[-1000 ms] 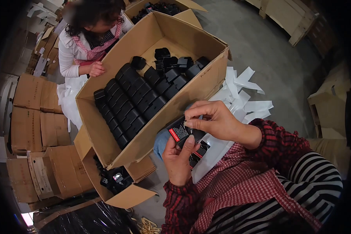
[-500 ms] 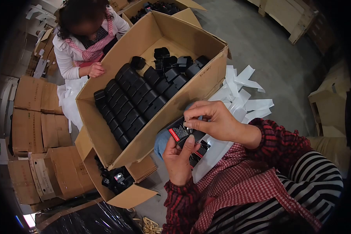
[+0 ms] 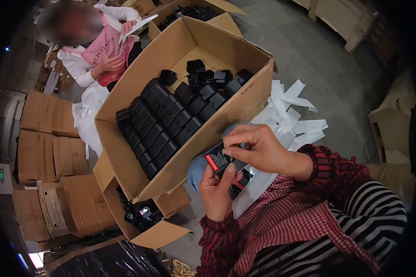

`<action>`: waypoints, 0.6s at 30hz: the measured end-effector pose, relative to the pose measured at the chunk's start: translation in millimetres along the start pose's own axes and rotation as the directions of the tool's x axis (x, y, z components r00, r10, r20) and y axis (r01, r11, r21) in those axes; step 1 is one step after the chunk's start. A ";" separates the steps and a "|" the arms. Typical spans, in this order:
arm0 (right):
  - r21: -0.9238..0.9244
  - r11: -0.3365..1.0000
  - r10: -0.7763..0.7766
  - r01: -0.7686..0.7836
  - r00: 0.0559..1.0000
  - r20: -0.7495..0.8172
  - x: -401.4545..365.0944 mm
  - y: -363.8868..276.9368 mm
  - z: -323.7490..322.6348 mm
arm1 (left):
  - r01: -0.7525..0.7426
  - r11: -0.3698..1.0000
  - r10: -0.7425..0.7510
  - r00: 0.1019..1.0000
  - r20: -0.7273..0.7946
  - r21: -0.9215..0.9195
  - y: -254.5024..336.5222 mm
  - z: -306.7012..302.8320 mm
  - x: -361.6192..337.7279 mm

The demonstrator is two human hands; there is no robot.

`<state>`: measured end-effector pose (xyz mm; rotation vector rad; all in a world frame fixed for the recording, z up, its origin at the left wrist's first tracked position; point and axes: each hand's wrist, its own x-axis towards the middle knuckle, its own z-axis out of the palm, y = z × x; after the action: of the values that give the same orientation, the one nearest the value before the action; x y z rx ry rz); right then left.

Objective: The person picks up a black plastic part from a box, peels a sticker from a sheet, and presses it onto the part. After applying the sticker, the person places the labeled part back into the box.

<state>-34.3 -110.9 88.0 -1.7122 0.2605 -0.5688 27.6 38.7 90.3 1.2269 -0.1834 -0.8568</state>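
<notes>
My left hand [image 3: 216, 193] grips a black plastic piece [image 3: 220, 159] with a red label and white print on its face, the thumb pressed along its near edge. Above it, my right hand [image 3: 259, 150] has thumb and forefinger pinched together at the top of the piece; what lies between them is too small to make out. Another black piece with a red label [image 3: 241, 183] shows partly behind my left fingers, beside a white plastic tray [image 3: 254, 189] on my lap.
A large cardboard box [image 3: 138, 188] in front holds rows of black plastic pieces [image 3: 162, 122]. White strips [image 3: 305, 125] lie to its right. A smaller open carton [image 3: 159, 232] with black parts stands below. Across the box, a co-worker [image 3: 99, 46] holds a white strip [image 3: 141, 25].
The co-worker has let go of the box's edge, leaned back and lifted a white strip. My hands keep the same hold; the whole view has shifted slightly.
</notes>
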 end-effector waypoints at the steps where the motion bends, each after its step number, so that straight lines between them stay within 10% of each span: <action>1: -0.015 1.000 -0.014 0.013 1.000 -0.013 -0.3 -0.3 0.5 | -0.001 1.000 0.001 1.000 0.001 0.002 -0.1 0.0 -0.1; 18: -0.241 0.962 -0.135 0.128 0.991 -0.013 2.1 -3.1 2.2 | -0.079 0.977 0.103 0.988 -0.114 0.200 -1.0 4.2 6.8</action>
<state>-31.7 -109.3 91.2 -1.9668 0.2443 -0.6826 29.4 31.0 88.8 1.4395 -0.2257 -0.6922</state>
